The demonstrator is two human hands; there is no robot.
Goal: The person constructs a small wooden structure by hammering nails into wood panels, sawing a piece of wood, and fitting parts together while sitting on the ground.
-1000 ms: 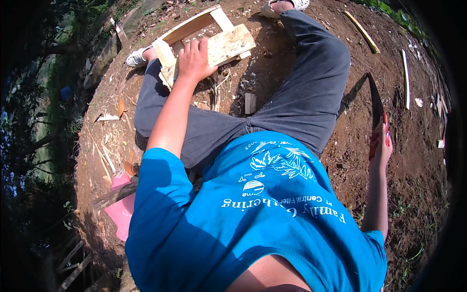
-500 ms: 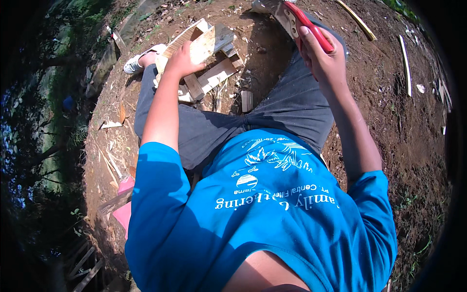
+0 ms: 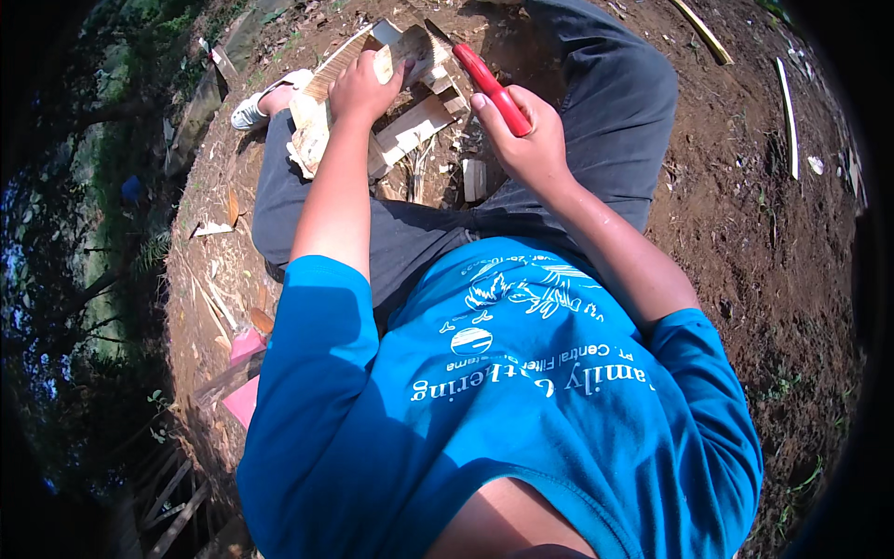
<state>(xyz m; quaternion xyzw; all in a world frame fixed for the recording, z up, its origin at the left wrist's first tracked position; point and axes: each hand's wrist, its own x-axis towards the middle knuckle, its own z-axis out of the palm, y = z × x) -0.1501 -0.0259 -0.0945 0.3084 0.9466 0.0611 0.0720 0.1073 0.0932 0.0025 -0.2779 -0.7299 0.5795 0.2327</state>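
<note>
My right hand [image 3: 538, 140] is closed around the red handle of a hand saw [image 3: 486, 86], thumb lying along the handle. The saw's dark, narrow-looking blade points up and left, its tip close to the wood. My left hand [image 3: 365, 90] grips a pale piece of wood [image 3: 310, 126] lying over my bent left leg, fingers wrapped over its top. Its near end looks rough and splintered, and part of it is hidden under my hand and forearm. Beneath and beside it are short wooden blocks and a pale board [image 3: 414, 128].
I sit on brown soil with my legs [image 3: 615, 102] bent around the wood. A small wood block [image 3: 474, 180] lies between them. Long thin strips [image 3: 789, 116] rest on the ground to the right. Something pink [image 3: 244, 401] lies by my left elbow, and dark plants fill the far left.
My right hand has brought the saw left and down from above my right knee, close to the wood. The wood in my left hand has turned, and its splintered end now shows.
</note>
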